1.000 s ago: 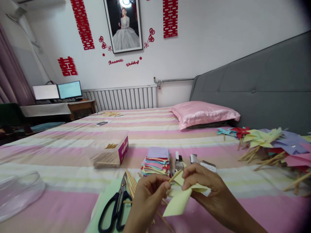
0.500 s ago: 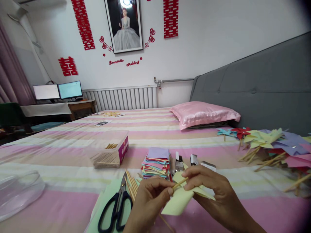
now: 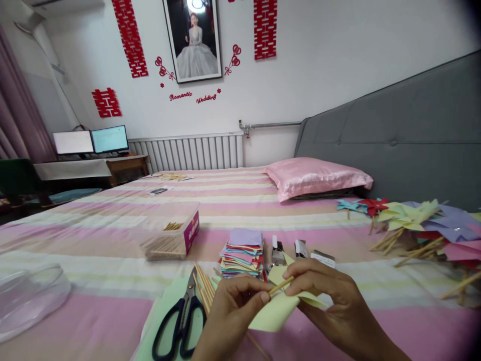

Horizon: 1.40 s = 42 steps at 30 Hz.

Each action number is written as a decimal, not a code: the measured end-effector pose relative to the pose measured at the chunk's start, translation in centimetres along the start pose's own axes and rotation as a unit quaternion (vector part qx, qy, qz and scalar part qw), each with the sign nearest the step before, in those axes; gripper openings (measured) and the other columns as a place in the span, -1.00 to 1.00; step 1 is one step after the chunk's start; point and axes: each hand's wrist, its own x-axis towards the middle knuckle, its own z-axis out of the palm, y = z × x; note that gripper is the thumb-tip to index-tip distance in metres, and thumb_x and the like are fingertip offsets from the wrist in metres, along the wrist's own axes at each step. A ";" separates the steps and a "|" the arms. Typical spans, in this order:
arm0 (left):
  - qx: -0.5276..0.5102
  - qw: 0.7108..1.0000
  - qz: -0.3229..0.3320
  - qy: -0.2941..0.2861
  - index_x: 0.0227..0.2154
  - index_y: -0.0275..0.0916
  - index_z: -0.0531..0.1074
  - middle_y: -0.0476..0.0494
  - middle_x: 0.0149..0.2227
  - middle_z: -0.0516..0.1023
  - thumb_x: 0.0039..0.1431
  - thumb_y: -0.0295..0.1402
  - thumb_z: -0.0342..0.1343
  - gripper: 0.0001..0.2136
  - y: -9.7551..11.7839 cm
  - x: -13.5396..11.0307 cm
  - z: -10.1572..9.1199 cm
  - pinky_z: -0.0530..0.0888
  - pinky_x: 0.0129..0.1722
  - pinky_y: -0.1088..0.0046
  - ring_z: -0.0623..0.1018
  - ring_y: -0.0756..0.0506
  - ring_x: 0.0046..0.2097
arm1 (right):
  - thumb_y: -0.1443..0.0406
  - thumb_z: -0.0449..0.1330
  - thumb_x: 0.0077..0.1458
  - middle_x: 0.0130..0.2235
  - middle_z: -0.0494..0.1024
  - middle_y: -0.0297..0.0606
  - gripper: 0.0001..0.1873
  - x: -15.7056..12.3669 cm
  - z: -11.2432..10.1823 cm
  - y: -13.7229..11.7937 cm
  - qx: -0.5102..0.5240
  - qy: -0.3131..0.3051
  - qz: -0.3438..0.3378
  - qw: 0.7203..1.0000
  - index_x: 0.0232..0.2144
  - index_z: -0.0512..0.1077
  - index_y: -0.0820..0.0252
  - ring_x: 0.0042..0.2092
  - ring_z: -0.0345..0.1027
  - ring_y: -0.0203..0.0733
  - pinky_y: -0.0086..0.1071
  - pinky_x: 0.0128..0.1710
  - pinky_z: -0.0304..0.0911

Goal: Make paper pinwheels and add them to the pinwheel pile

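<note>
A pale yellow paper pinwheel is between my two hands, with a thin wooden stick lying across it. My left hand pinches the stick between thumb and forefinger. My right hand grips the pinwheel, its fingertips at the stick's other end; the thumb is partly hidden behind the paper. Just beyond the hands stands a stack of coloured paper squares. Left of my left hand, dark-handled scissors and several loose wooden sticks lie on green paper.
A clear plastic box of sticks stands left of the stack, and a clear lid lies further left. Small open boxes sit behind my right hand. Finished pinwheels pile up at right, near a pink pillow.
Both hands keep the same grip. The pinwheel has tilted slightly, its lower flap shifting a little up and left. Nothing else on the bed has visibly moved.
</note>
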 end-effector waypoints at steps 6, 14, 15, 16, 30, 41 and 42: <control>-0.003 1.000 -0.002 -0.002 -0.51 -0.26 0.58 -0.07 -0.56 0.50 -0.14 -0.39 0.24 -0.92 0.1 0.2 0.1 0.25 -0.54 0.63 0.38 0.07 -0.51 | 0.47 0.20 -0.07 -0.30 0.45 -0.27 -0.84 0.0 0.0 -0.1 -0.002 -0.004 -0.002 1.000 -0.41 0.41 0.12 -0.24 0.36 -0.25 -0.45 -0.29 0.28; 0.012 1.000 0.006 -0.004 -0.50 -0.27 0.57 -0.08 -0.54 0.50 -0.12 -0.39 0.22 -0.91 0.0 0.2 0.0 0.26 -0.50 0.61 0.39 0.05 -0.49 | 0.46 0.20 -0.08 -0.32 0.46 -0.26 -0.86 0.0 -0.1 -0.4 -0.002 0.004 -0.001 1.000 -0.43 0.41 0.14 -0.26 0.37 -0.23 -0.43 -0.30 0.30; 0.015 1.000 0.007 -0.004 -0.50 -0.27 0.57 -0.07 -0.54 0.50 -0.11 -0.39 0.22 -0.92 0.0 0.2 0.0 0.26 -0.50 0.61 0.39 0.05 -0.49 | 0.46 0.20 -0.08 -0.32 0.46 -0.25 -0.87 0.0 -0.1 -0.4 -0.002 0.003 0.000 1.000 -0.44 0.41 0.14 -0.26 0.37 -0.23 -0.43 -0.30 0.30; 0.015 1.000 0.008 -0.003 -0.51 -0.27 0.57 -0.07 -0.54 0.50 -0.11 -0.40 0.22 -0.92 0.0 0.2 0.0 0.27 -0.50 0.61 0.39 0.05 -0.49 | 0.46 0.20 -0.08 -0.32 0.46 -0.25 -0.87 0.0 -0.1 -0.4 -0.001 0.002 0.003 1.000 -0.44 0.41 0.14 -0.26 0.37 -0.23 -0.42 -0.30 0.30; 0.021 0.999 0.022 0.009 -0.54 -0.25 0.58 -0.07 -0.54 0.50 -0.13 -0.42 0.23 -0.95 -0.3 0.3 -0.2 0.28 -0.49 0.60 0.40 0.05 -0.48 | 0.47 0.20 -0.09 -0.32 0.48 -0.27 -0.84 0.0 -0.2 -0.3 -0.009 -0.006 0.005 1.000 -0.43 0.40 0.13 -0.26 0.38 -0.25 -0.45 -0.32 0.30; -0.019 1.000 0.003 0.013 -0.55 -0.28 0.58 -0.07 -0.59 0.48 -0.17 -0.39 0.26 -0.92 -0.3 0.1 0.0 0.27 -0.54 0.61 0.38 0.06 -0.54 | 0.43 0.21 -0.09 -0.35 0.51 -0.24 -0.89 -0.1 -0.2 -0.1 -0.028 0.005 0.001 1.000 -0.45 0.42 0.13 -0.28 0.39 -0.20 -0.42 -0.36 0.31; -0.020 1.000 0.002 0.015 -0.55 -0.28 0.58 -0.08 -0.58 0.49 -0.18 -0.40 0.26 -0.92 -0.3 0.0 0.0 0.27 -0.53 0.61 0.39 0.06 -0.54 | 0.42 0.21 -0.08 -0.36 0.51 -0.24 -0.90 -0.1 -0.2 -0.1 -0.027 0.007 -0.001 1.000 -0.46 0.43 0.13 -0.29 0.39 -0.19 -0.42 -0.37 0.32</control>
